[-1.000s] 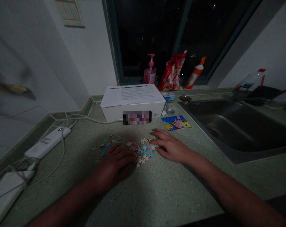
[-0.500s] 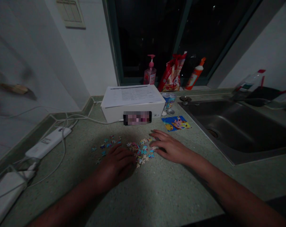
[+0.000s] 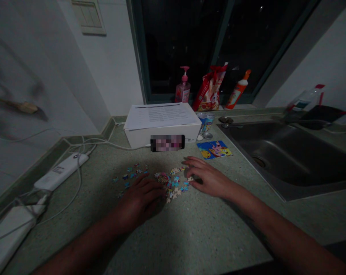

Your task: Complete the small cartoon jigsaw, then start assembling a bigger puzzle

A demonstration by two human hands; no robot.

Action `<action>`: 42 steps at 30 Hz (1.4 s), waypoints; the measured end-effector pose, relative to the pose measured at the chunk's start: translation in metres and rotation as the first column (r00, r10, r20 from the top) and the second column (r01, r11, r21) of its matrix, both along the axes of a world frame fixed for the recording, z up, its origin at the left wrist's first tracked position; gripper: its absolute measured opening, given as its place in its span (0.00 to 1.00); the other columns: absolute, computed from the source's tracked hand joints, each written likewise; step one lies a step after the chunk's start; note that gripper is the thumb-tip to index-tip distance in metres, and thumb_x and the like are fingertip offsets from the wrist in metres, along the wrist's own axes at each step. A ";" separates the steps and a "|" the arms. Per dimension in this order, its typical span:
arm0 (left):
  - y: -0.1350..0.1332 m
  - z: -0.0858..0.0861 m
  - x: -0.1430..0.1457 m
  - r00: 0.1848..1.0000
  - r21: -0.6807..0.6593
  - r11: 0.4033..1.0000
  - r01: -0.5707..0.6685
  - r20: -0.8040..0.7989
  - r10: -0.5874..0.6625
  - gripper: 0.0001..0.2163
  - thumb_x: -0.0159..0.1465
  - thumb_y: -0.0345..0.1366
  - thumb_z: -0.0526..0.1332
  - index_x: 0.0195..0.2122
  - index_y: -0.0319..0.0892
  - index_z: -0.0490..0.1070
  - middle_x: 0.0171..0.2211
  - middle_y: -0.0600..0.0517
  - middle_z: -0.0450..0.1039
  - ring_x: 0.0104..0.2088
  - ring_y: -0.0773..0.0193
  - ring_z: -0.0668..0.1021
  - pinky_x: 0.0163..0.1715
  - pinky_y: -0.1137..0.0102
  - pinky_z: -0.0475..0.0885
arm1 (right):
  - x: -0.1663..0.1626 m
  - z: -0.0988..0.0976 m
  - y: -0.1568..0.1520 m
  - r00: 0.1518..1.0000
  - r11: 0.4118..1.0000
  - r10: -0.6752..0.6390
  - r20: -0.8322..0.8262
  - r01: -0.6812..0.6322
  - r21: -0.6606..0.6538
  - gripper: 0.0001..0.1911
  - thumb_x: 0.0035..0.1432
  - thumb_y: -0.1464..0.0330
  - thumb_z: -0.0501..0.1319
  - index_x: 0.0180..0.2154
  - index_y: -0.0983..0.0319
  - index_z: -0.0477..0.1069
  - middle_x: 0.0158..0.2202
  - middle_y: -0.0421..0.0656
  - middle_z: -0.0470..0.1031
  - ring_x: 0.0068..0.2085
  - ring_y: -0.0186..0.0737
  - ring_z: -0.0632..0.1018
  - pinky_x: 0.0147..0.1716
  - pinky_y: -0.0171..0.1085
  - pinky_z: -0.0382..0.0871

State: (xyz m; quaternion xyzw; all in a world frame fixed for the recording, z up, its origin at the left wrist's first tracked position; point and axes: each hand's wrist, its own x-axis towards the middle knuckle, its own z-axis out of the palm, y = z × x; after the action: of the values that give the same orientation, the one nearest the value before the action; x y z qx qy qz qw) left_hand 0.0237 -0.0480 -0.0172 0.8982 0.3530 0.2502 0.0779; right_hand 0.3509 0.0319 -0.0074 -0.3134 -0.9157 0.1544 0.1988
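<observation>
The left hand [image 3: 140, 199] is resting curled and the right hand [image 3: 209, 177] is lying with fingers spread, both palm-down on the small multicoloured cardboard jigsaw pieces [image 3: 173, 182] spreading between them across the speckled green surface [image 3: 207, 229], and whether either is holding a piece I can't tell!

"What's on the counter [image 3: 207, 229]?"

"Item: jigsaw pieces [image 3: 170, 181], loose at centre. Behind them, a box [image 3: 138, 137], papers [image 3: 160, 116] on top, a phone [image 3: 167, 143] propped against its front."

"To the right?"

"Two cans [image 3: 206, 120] beside the box, a picture card [image 3: 214, 149] before them, then a steel sink [image 3: 276, 152]."

"Left?"

"A power strip [image 3: 61, 172] by the wall."

"Behind?"

"On the window sill: pump bottle [image 3: 183, 91], bag [image 3: 210, 89], squeeze bottle [image 3: 237, 89]."
</observation>
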 end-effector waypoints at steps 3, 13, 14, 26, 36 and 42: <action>0.000 0.000 0.000 1.000 0.005 1.000 0.006 0.008 -0.006 0.13 0.73 0.28 0.62 0.54 0.51 0.77 0.53 0.52 0.83 0.53 0.57 0.82 0.69 0.47 0.62 | 0.003 0.001 0.004 1.000 1.000 -0.009 -0.008 0.009 -0.006 0.12 0.61 0.77 0.69 0.42 0.55 0.76 0.67 0.46 0.74 0.72 0.53 0.68 0.69 0.60 0.67; -0.001 0.005 0.001 1.000 -0.002 1.000 0.010 -0.005 -0.010 0.13 0.73 0.27 0.61 0.55 0.50 0.77 0.53 0.52 0.83 0.53 0.56 0.82 0.69 0.48 0.62 | 0.007 0.002 0.008 0.999 0.999 -0.032 -0.019 0.032 0.032 0.10 0.62 0.79 0.66 0.37 0.57 0.75 0.62 0.46 0.77 0.68 0.50 0.72 0.66 0.55 0.72; -0.001 0.004 0.000 1.000 0.003 1.000 0.009 -0.003 -0.009 0.14 0.73 0.27 0.61 0.55 0.50 0.77 0.53 0.52 0.83 0.53 0.56 0.82 0.69 0.48 0.62 | 0.007 0.003 0.008 0.999 0.999 -0.035 -0.007 0.035 0.035 0.10 0.62 0.79 0.66 0.37 0.57 0.75 0.62 0.46 0.77 0.68 0.50 0.72 0.65 0.55 0.72; -0.002 0.005 0.001 1.000 -0.022 1.000 -0.001 -0.010 0.001 0.12 0.73 0.29 0.62 0.54 0.51 0.77 0.53 0.51 0.83 0.54 0.56 0.81 0.68 0.47 0.63 | 0.013 0.006 0.008 0.998 1.000 -0.011 0.062 0.012 -0.015 0.10 0.58 0.74 0.74 0.39 0.58 0.76 0.63 0.52 0.76 0.68 0.57 0.73 0.65 0.59 0.71; 0.001 0.001 0.000 1.000 0.009 1.000 0.014 -0.007 -0.014 0.13 0.73 0.29 0.62 0.55 0.50 0.76 0.53 0.52 0.83 0.53 0.56 0.81 0.68 0.45 0.64 | -0.010 -0.013 0.006 0.992 0.978 -0.129 -0.013 0.130 0.166 0.12 0.70 0.68 0.65 0.53 0.58 0.79 0.64 0.53 0.75 0.70 0.58 0.71 0.67 0.63 0.70; 0.000 0.001 0.000 1.000 -0.001 1.000 0.009 -0.009 -0.009 0.12 0.73 0.29 0.61 0.54 0.50 0.76 0.53 0.51 0.83 0.53 0.56 0.81 0.68 0.45 0.63 | -0.031 -0.024 0.012 0.992 0.965 -0.123 0.012 0.116 0.235 0.16 0.70 0.69 0.66 0.57 0.61 0.80 0.66 0.57 0.72 0.73 0.63 0.66 0.68 0.64 0.67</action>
State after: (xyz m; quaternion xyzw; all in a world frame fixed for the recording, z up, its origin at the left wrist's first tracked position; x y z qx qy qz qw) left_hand 0.0239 -0.0483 -0.0159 0.9008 0.3495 0.2458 0.0778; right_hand 0.3196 0.0441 -0.0314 -0.3444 -0.9094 0.0291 0.2312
